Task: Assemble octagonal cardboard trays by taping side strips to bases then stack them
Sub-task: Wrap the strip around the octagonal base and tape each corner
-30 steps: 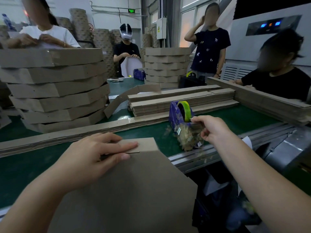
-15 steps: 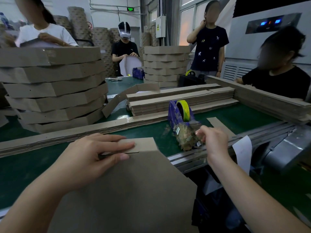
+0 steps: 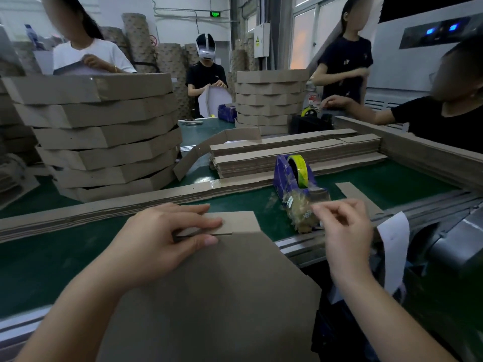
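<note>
Near edge of green table (image 3: 52, 257): octagonal base (image 3: 209, 296) lies flat. Left hand (image 3: 162, 239) pinches side strip (image 3: 227, 222) end at base's far edge, fingers across strip. Right hand (image 3: 345, 231), blurred, thumb and forefinger together, apparently on clear tape piece (image 3: 320, 207), just beside tape dispenser (image 3: 295, 173). Beyond, finished trays (image 3: 104, 131) stacked.

Left hand (image 3: 167, 236) pinches the side strip (image 3: 224, 222) against the octagonal base (image 3: 222, 296) at its far edge; right hand (image 3: 345, 231) pinches clear tape (image 3: 320, 205) just beside the purple tape dispenser (image 3: 292, 176).
</note>
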